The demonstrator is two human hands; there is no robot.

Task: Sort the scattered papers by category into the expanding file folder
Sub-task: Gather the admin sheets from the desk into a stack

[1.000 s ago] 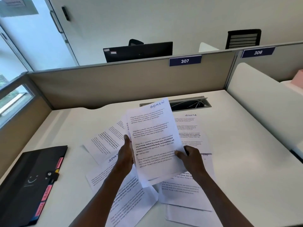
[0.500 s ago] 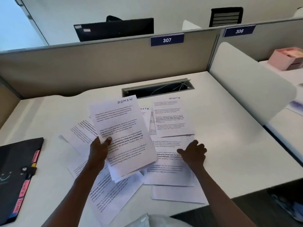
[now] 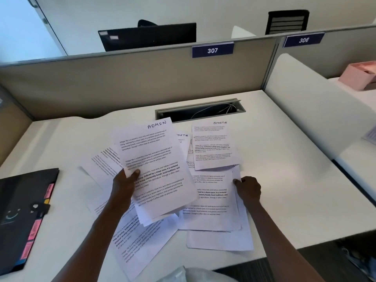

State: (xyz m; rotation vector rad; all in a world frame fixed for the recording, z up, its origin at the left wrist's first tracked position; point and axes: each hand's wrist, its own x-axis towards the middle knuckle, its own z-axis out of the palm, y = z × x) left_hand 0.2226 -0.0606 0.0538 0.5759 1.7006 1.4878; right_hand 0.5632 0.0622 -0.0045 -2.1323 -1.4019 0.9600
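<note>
I see the desk (image 3: 284, 159) as a smooth white laminate with a matt, slightly soft sheen. The papers (image 3: 211, 200) on it are thin white printer sheets, matt, with black print; the one marked ADMIN (image 3: 154, 159) bends a little, like light paper. On the near left, the folder (image 3: 22, 200) looks like dark plastic, smooth with a faint gloss, and its pink tabs (image 3: 34, 231) look like matt paper labels. The far partition (image 3: 122, 82) seems covered in beige cloth, a fine rough weave. The cable slot (image 3: 200, 109) has a grey frame, probably metal. The pink box (image 3: 360, 76) on the far right looks matt.
</note>
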